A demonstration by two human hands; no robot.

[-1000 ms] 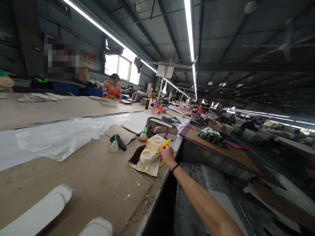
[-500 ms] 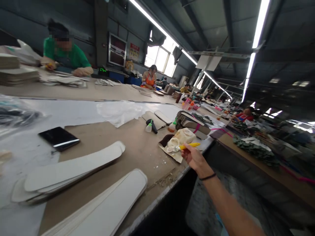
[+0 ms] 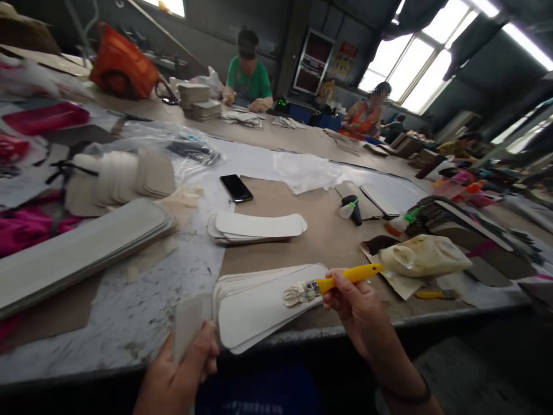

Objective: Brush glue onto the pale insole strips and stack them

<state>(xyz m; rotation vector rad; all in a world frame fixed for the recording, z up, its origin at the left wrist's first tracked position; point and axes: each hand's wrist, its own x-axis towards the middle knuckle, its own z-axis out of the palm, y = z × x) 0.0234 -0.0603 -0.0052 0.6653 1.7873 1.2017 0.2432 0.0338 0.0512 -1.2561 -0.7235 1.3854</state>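
My right hand is closed around a yellow-handled brush, its glue-coated bristles hovering over a fanned stack of white insole-shaped pieces at the table's near edge. My left hand pinches a small pale piece at the bottom of the view, just left of that stack. A cream glue jug lies on its side on stained paper to the right of the brush.
A second white stack, a black phone, a small squeeze bottle and long grey strips lie on the table. Dark shoe parts are piled right. Two other workers sit at the far side.
The view swung left and down from the long hall to the near table. My right hand carried the brush from the glue jug to over the white stack. My left hand came into view.
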